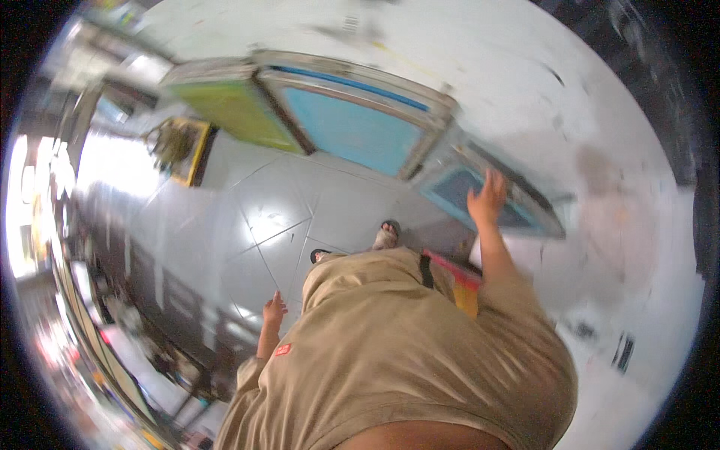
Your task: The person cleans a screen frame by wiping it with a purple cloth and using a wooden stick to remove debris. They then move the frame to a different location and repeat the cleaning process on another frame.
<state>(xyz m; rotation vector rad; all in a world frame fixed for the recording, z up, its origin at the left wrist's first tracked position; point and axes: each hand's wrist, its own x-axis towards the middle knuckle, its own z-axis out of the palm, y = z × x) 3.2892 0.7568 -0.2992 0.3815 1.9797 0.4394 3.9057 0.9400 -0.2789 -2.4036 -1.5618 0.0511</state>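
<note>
My right hand (489, 199) is stretched forward with its fingers apart. It is at a small frame (452, 182) with a dark blue centre and light blue border, which leans against the white wall; whether the fingertips touch it, I cannot tell. My left hand (274, 308) hangs low at my side above the tiles, its fingers loosely extended and holding nothing. Left of the small frame, a large frame with a light blue panel (352, 124) leans on the wall, and beside that a frame with a green panel (234, 112). The picture is slightly blurred.
Grey glossy tiles (289, 196) cover the floor. A yellow-edged frame or tray (199, 154) with a blurred bundle stands at the far left. A red and yellow object (465, 289) is by my right side. A long cluttered bench (97, 352) runs along the left.
</note>
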